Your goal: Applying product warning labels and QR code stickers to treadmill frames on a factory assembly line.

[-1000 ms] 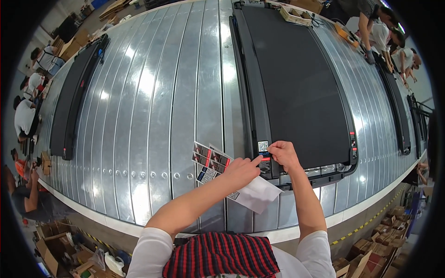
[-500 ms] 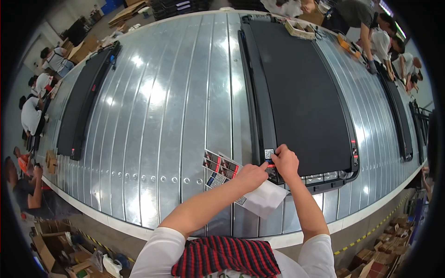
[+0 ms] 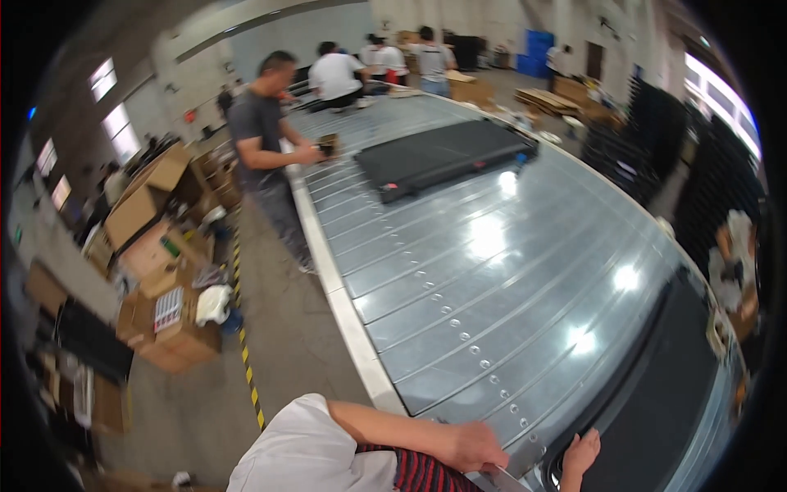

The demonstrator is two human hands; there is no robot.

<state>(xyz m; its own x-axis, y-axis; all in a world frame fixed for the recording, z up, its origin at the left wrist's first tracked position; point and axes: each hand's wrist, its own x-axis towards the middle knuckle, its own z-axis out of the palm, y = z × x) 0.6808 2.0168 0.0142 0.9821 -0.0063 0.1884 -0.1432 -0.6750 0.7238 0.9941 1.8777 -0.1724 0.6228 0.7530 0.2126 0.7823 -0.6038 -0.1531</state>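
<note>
At the lower edge my left hand (image 3: pixel 477 448) is closed and slightly blurred. A pale strip of the label sheet (image 3: pixel 510 480) sticks out beneath its fingers, and most of the sheet is cut off by the frame. To its right, my right hand (image 3: pixel 580 453) rests with its fingers laid over the near end of a flat black treadmill (image 3: pixel 664 394). That treadmill lies on the ribbed metal table (image 3: pixel 459 246) and runs off toward the right rim. I cannot see the label on it from here.
A second black treadmill (image 3: pixel 443 156) lies farther along the table. A co-worker in grey (image 3: pixel 266 139) stands at the table's left edge, holding a small dark object. Cardboard boxes (image 3: pixel 176 340) are piled on the floor left of a yellow-black tape line (image 3: pixel 246 369).
My view has swung far to the left. My left hand has drawn back from the treadmill's corner, where both hands were together at a label; my right hand stays on the treadmill.
</note>
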